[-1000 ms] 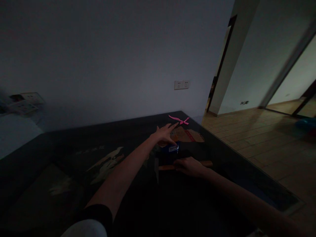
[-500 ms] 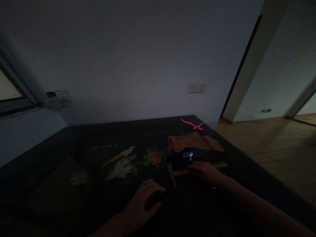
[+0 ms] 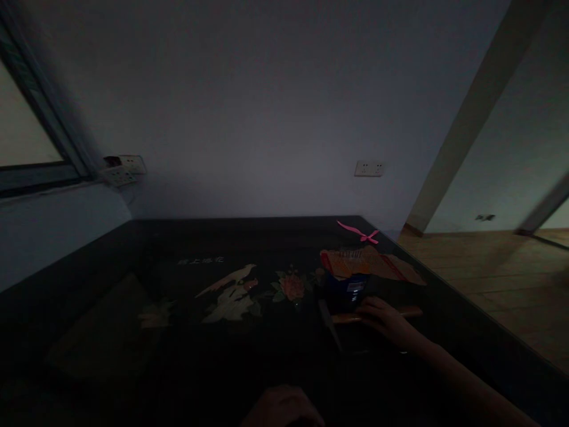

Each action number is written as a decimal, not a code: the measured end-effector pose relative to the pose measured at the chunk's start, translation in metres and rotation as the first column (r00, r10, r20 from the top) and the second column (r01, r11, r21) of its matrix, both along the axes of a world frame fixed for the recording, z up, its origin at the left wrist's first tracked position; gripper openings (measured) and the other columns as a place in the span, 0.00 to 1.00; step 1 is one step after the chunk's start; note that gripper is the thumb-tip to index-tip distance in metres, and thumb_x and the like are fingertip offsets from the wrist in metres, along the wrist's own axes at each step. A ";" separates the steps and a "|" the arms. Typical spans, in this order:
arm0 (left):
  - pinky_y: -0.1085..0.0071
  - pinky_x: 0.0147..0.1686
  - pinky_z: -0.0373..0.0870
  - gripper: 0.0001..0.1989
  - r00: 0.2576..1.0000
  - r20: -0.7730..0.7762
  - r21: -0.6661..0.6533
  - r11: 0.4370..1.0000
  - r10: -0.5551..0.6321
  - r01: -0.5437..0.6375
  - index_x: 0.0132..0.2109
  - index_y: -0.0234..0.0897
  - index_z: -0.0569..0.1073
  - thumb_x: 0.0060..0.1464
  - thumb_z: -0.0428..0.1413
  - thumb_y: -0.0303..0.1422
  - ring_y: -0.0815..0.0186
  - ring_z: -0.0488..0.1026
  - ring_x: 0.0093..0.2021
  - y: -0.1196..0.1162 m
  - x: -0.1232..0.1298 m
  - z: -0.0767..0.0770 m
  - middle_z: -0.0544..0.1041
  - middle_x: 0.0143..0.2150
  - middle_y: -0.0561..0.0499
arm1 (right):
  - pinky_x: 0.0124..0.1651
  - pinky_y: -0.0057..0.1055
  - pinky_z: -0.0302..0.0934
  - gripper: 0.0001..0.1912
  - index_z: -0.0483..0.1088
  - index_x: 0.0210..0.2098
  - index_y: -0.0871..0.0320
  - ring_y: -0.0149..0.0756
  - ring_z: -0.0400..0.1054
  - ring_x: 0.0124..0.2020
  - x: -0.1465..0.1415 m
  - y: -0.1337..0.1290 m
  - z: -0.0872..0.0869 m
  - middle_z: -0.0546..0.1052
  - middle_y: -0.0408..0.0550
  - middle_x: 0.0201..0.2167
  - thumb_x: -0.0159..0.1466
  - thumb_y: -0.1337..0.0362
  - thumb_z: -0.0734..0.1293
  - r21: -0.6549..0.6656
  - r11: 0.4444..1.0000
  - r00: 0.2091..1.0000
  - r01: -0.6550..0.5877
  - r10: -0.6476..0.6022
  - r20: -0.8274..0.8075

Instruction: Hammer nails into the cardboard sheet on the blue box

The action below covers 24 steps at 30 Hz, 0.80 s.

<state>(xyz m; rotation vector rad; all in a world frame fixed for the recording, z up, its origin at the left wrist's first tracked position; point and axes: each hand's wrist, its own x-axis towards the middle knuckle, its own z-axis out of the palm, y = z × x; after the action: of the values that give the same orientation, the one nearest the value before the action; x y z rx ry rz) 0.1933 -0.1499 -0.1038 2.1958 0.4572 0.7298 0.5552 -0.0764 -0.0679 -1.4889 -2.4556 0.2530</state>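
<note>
On the dark tabletop [image 3: 186, 356], a hammer [image 3: 347, 318] lies with its wooden handle pointing right and its dark metal head at the left end. My right hand [image 3: 384, 320] is closed over the middle of that handle. Just behind my fingers stands a dark blue container [image 3: 349, 286] with a pale label; its lower part is lost in shadow. My left hand [image 3: 287, 406] is at the bottom edge, apart from the hammer. It is dark and partly cut off, so its fingers are hard to make out.
Torn brown and red cardboard [image 3: 373, 264] lies behind the blue container, with a row of thin dark marks or pieces on it. A pink ribbon [image 3: 362, 235] is near the back right corner. Wall sockets [image 3: 368, 169] are above. Wooden floor [image 3: 471, 261] extends to the right.
My left hand has drawn back toward the bottom edge, from spread fingers to a partly hidden pose. My right hand stays on the hammer handle. The whole view has shifted slightly.
</note>
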 end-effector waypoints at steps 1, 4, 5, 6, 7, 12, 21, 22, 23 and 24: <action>0.75 0.36 0.71 0.17 1.000 0.000 -0.008 1.000 -0.011 0.011 0.46 0.41 0.76 0.61 0.47 0.44 0.67 0.76 0.35 0.000 0.000 0.002 0.79 0.35 0.46 | 0.52 0.42 0.63 0.15 0.73 0.48 0.55 0.43 0.68 0.49 -0.001 0.000 0.000 0.75 0.53 0.46 0.67 0.61 0.59 0.004 1.000 1.000 0.003 -0.003 -0.003; 0.75 0.37 0.71 0.13 1.000 -0.016 -0.019 1.000 -0.011 0.010 0.47 0.40 0.74 0.61 0.48 0.37 0.67 0.76 0.35 -0.003 0.000 0.010 0.78 0.36 0.46 | 0.53 0.43 0.62 0.15 0.73 0.48 0.55 0.43 0.67 0.49 -0.002 0.002 -0.002 0.74 0.53 0.47 0.67 0.61 0.59 0.013 1.000 1.000 0.003 -0.002 -0.016; 0.74 0.37 0.71 0.12 1.000 -0.024 -0.019 1.000 0.000 -0.001 0.47 0.40 0.74 0.60 0.49 0.34 0.67 0.76 0.36 -0.005 0.000 0.013 0.78 0.36 0.47 | 0.53 0.43 0.62 0.15 0.73 0.48 0.55 0.43 0.67 0.49 -0.001 0.002 -0.002 0.74 0.53 0.47 0.67 0.61 0.59 0.015 1.000 1.000 0.000 0.000 -0.021; 0.74 0.37 0.71 0.12 0.999 -0.030 -0.015 1.000 0.017 -0.017 0.47 0.40 0.73 0.59 0.50 0.32 0.66 0.76 0.36 -0.006 -0.001 0.017 0.78 0.37 0.47 | 0.53 0.43 0.62 0.15 0.73 0.48 0.55 0.43 0.66 0.49 -0.001 0.003 -0.002 0.74 0.53 0.47 0.67 0.61 0.59 0.016 1.000 1.000 -0.002 0.003 -0.027; 0.75 0.36 0.71 0.12 0.999 -0.032 -0.009 0.999 0.034 -0.034 0.47 0.39 0.73 0.57 0.50 0.30 0.66 0.75 0.36 -0.008 -0.001 0.020 0.78 0.36 0.47 | 0.52 0.42 0.62 0.15 0.73 0.48 0.55 0.43 0.66 0.49 0.000 0.004 -0.003 0.74 0.53 0.47 0.67 0.61 0.60 0.018 1.000 0.999 -0.004 0.004 -0.032; 0.76 0.35 0.70 0.11 0.996 -0.034 0.004 0.997 0.080 -0.080 0.45 0.39 0.73 0.55 0.50 0.27 0.67 0.75 0.34 -0.014 -0.001 0.034 0.78 0.35 0.48 | 0.52 0.44 0.61 0.15 0.74 0.48 0.56 0.44 0.67 0.48 0.008 0.005 -0.003 0.74 0.55 0.46 0.67 0.60 0.60 0.037 0.999 0.999 0.002 0.000 -0.040; 0.75 0.36 0.70 0.12 0.990 -0.125 0.026 0.998 0.064 -0.061 0.45 0.39 0.73 0.56 0.49 0.27 0.68 0.75 0.34 -0.016 0.000 0.045 0.78 0.35 0.49 | 0.53 0.50 0.59 0.16 0.73 0.49 0.54 0.47 0.68 0.48 0.012 0.002 -0.003 0.75 0.54 0.44 0.65 0.59 0.61 0.105 0.994 0.999 0.030 -0.026 -0.040; 0.75 0.36 0.70 0.12 0.990 -0.124 0.032 0.998 0.062 -0.058 0.45 0.39 0.73 0.56 0.49 0.27 0.68 0.75 0.34 -0.016 0.000 0.046 0.78 0.35 0.50 | 0.53 0.52 0.59 0.16 0.72 0.50 0.54 0.48 0.67 0.48 0.010 -0.001 0.000 0.74 0.55 0.45 0.65 0.59 0.62 0.120 0.992 0.999 0.033 -0.028 -0.046; 0.75 0.37 0.70 0.11 0.991 -0.118 0.040 0.998 0.060 -0.055 0.45 0.39 0.73 0.56 0.50 0.27 0.68 0.75 0.35 -0.016 0.000 0.046 0.78 0.35 0.49 | 0.52 0.53 0.59 0.17 0.71 0.51 0.54 0.48 0.67 0.48 0.005 -0.006 0.003 0.74 0.56 0.45 0.65 0.59 0.61 0.137 0.990 0.998 0.035 -0.028 -0.055; 0.74 0.37 0.70 0.11 0.992 -0.112 0.049 0.997 0.060 -0.055 0.45 0.39 0.73 0.56 0.50 0.28 0.68 0.75 0.35 -0.016 0.000 0.046 0.78 0.36 0.49 | 0.51 0.53 0.59 0.17 0.71 0.52 0.55 0.49 0.66 0.47 -0.001 -0.012 0.008 0.74 0.57 0.45 0.65 0.59 0.61 0.155 0.987 0.998 0.032 -0.022 -0.067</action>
<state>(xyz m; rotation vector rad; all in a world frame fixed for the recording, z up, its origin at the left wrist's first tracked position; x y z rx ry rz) 0.1933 -0.1656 -0.0578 2.2834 0.5683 0.6541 0.5538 -0.0884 -0.0599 -1.4242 -2.3443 0.0996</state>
